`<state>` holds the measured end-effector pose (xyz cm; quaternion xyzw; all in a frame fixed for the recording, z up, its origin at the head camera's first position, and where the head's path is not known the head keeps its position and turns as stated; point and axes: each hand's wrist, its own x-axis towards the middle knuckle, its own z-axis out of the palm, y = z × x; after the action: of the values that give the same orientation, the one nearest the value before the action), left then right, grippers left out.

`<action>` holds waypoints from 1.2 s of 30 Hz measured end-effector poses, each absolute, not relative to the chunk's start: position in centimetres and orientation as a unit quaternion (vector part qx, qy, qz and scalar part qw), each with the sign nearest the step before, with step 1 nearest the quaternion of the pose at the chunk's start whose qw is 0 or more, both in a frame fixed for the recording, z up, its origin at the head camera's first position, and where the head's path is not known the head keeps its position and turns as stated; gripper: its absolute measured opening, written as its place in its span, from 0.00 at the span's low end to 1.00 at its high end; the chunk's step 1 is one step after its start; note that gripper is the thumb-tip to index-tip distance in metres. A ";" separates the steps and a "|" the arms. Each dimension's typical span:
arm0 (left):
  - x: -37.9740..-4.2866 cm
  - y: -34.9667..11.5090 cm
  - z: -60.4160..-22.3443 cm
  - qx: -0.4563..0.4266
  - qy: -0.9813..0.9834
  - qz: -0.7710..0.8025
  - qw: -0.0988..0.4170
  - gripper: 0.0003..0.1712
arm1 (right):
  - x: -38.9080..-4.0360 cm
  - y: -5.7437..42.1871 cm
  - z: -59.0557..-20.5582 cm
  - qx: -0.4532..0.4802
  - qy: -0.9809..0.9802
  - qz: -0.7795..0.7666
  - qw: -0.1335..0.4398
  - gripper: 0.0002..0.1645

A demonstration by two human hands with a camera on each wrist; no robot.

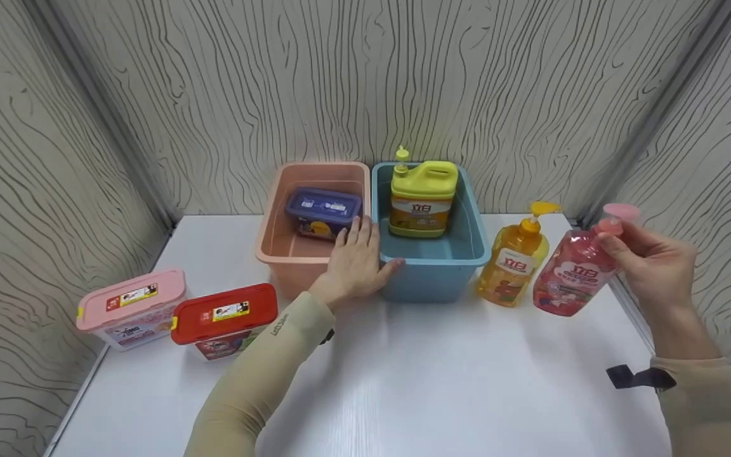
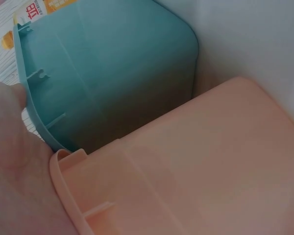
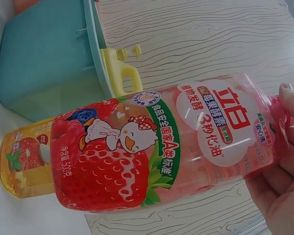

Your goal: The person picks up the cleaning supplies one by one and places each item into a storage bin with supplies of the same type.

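Note:
My right hand (image 1: 660, 270) grips a pink pump bottle of dish soap (image 1: 575, 273) around its neck, just under the pump. The bottle leans, its base toward the lower left; strawberries and a cartoon duck show on its label (image 3: 122, 152) in the right wrist view. Beside it an orange pump bottle (image 1: 511, 266) stands upright. My left hand (image 1: 356, 260) rests with straight fingers across the adjoining rims of a pink bin (image 1: 267, 241) and a blue bin (image 1: 429, 279). A purple-lidded tub (image 1: 324, 206) sits in the pink bin, and a yellow jug with a pump (image 1: 422, 203) stands in the blue one.
On the table's left are a pink-lidded box (image 1: 134, 308) and a red-lidded box (image 1: 226, 320), set at an angle next to each other. Wood-grain panels (image 1: 340, 76) enclose the white table (image 1: 441, 381) at the back and both sides.

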<state>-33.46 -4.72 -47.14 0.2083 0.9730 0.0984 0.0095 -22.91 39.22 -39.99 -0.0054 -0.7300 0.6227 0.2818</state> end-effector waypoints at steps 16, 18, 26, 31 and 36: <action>-33.4 -4.7 -47.2 0.211 0.972 0.108 0.011 0.62 | -23.5 37.2 -37.8 0.032 -0.748 0.609 0.260 0.22; -33.4 -4.7 -47.2 0.210 0.972 0.108 0.012 0.62 | -23.7 37.0 -37.6 0.039 -0.750 0.608 0.259 0.22; -33.5 -4.7 -47.2 0.208 0.972 0.106 0.010 0.61 | -24.5 36.3 -36.7 0.071 -0.738 0.620 0.257 0.20; -33.5 -4.6 -47.2 0.209 0.972 0.103 0.004 0.61 | -25.0 36.0 -36.3 0.085 -0.721 0.640 0.254 0.20; -33.5 -4.6 -47.2 0.207 0.973 0.102 0.009 0.61 | -25.6 35.4 -35.8 0.092 -0.723 0.633 0.262 0.18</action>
<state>-33.49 -4.62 -47.18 0.2065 0.9731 0.1020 0.0094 -25.56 35.45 -35.75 0.0922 -0.7231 0.6326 0.2616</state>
